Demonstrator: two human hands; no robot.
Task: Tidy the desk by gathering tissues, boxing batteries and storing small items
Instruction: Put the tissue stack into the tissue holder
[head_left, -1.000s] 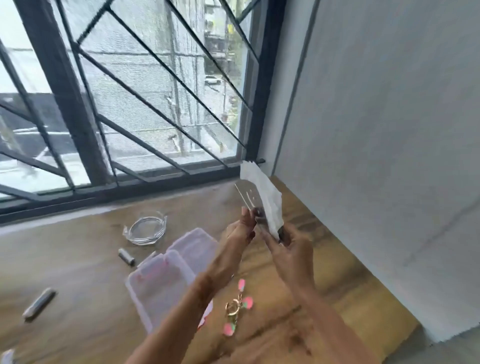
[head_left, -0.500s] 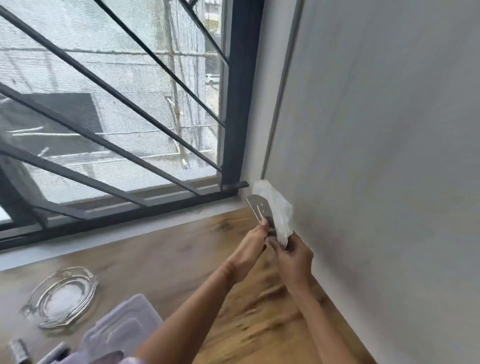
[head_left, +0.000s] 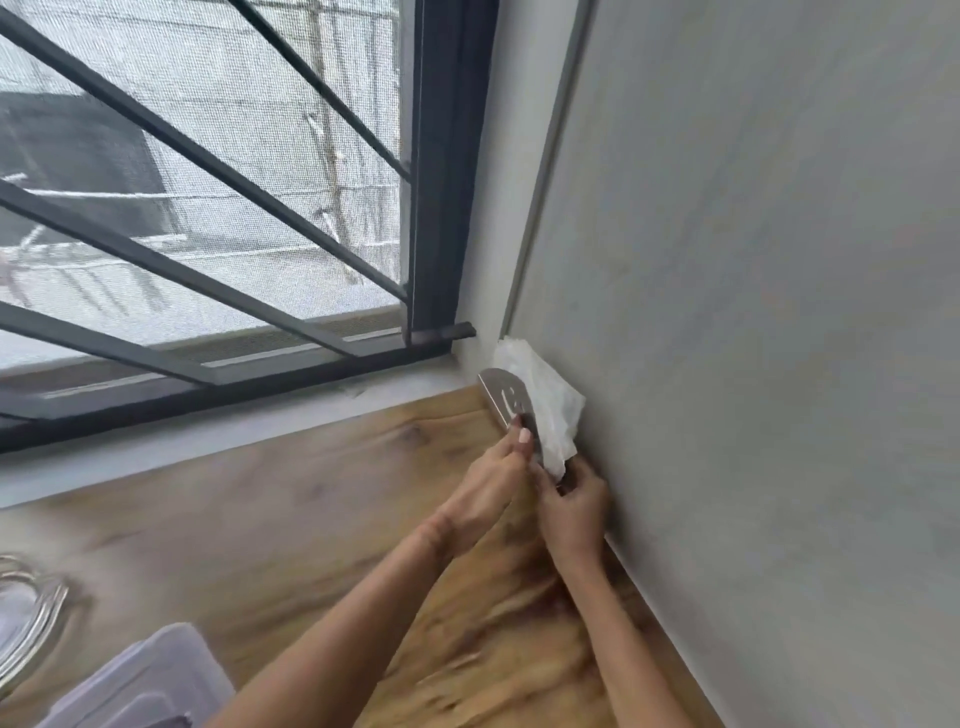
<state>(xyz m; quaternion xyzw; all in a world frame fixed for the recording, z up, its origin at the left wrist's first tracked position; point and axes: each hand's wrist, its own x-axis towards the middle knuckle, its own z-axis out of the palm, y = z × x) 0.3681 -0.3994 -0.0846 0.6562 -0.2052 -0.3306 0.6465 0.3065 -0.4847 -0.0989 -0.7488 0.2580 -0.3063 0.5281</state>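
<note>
A metal napkin holder (head_left: 506, 396) with white tissues (head_left: 548, 402) standing in it sits in the far right corner of the wooden desk (head_left: 291, 499), against the grey wall. My left hand (head_left: 488, 491) pinches the holder's near metal plate. My right hand (head_left: 574, 512) grips the lower end of the holder and tissues, close to the wall.
A clear plastic storage box (head_left: 140, 686) lies at the bottom left, with a glass ashtray (head_left: 26, 618) at the left edge. The barred window (head_left: 208, 208) runs along the back. The grey wall (head_left: 753, 312) closes the right side.
Both hands carried the holder with tissues away from me and set it down in the corner by the wall. The view turned right, so the batteries and keychain dropped out of sight.
</note>
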